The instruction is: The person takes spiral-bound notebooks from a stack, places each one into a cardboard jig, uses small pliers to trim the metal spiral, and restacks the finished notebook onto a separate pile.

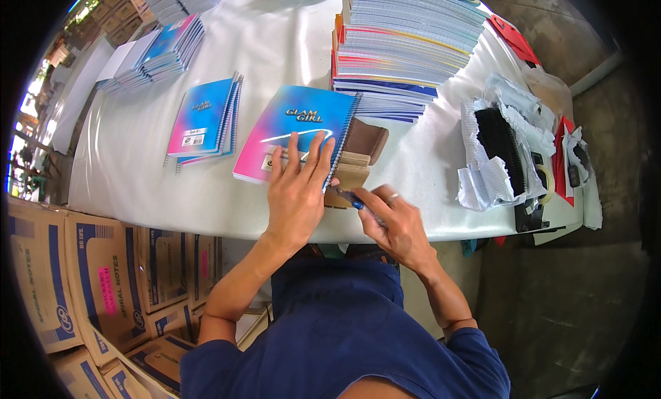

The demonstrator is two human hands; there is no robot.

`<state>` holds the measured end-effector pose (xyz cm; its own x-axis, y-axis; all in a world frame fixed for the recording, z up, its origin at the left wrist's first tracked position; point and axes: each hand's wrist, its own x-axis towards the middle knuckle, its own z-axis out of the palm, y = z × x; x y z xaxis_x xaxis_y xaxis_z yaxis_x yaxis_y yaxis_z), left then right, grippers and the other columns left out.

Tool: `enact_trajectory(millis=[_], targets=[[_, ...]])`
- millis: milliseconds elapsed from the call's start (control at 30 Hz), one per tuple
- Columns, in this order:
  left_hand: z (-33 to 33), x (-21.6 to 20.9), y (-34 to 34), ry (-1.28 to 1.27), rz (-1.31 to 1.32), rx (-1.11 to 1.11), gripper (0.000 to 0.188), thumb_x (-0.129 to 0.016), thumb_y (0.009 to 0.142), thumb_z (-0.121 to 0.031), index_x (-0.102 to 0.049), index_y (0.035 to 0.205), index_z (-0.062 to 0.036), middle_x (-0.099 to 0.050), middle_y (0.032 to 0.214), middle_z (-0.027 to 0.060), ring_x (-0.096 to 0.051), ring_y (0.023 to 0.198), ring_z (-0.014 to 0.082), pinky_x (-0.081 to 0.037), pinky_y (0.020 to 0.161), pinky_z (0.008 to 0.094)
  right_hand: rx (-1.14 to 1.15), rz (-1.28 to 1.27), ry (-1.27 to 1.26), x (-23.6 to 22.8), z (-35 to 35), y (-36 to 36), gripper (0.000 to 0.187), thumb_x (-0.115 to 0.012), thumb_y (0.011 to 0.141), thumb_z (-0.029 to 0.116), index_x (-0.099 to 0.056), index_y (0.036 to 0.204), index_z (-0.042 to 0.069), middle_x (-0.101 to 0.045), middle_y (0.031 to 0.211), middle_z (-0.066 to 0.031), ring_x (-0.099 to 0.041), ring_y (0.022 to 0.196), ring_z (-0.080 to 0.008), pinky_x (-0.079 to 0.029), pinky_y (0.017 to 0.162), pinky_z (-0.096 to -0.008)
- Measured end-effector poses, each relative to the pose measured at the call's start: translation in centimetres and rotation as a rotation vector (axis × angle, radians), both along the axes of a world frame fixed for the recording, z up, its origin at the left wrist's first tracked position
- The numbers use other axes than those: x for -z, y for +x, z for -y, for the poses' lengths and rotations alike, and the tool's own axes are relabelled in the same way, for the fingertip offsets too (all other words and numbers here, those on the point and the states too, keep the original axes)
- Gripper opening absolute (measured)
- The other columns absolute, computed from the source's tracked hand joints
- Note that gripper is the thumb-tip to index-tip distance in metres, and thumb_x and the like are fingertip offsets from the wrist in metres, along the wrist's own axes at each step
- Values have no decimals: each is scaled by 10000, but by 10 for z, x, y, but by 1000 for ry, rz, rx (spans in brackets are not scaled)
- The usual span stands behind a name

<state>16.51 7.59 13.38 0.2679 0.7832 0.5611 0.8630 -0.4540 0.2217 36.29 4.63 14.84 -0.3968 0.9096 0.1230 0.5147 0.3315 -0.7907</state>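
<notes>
My left hand [297,189] lies flat, fingers spread, on the lower corner of a blue and pink spiral notebook [297,123] near the table's front edge. My right hand [396,223] is closed around a blue-tipped tool [352,199] whose point sits at the notebook's spiral binding. Just right of the binding lie brown cardboard pieces [359,161], partly under the notebook's edge.
A second stack of blue and pink notebooks [203,120] lies to the left. Tall piles of notebooks [406,41] stand behind. Torn paper and black spiral coils [499,148] sit at the right. A white cloth covers the table [138,179]. Cardboard boxes [89,275] stand at lower left.
</notes>
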Motion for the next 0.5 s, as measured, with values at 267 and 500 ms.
enact_trajectory(millis=[267,500], targets=[[-26,-23,-59,126,65,-99,633,-680,801,-61,-489,1401,-127,-518,1410,74,-509,1269,319,-365,1060,483,-45,3,122,-20,-43,21,255,-565,950,160,-636,1155,25,-617,897,-189,-614,775,-337,-486,721,-402],[-68,-68,-170,142,398,-26,531,-674,861,-143,-529,1367,-77,-532,1406,65,-503,1296,252,-431,1024,323,329,646,600,68,-103,95,381,-682,870,200,-611,1222,73,-579,1136,-167,-555,1026,-338,-463,860,-428]])
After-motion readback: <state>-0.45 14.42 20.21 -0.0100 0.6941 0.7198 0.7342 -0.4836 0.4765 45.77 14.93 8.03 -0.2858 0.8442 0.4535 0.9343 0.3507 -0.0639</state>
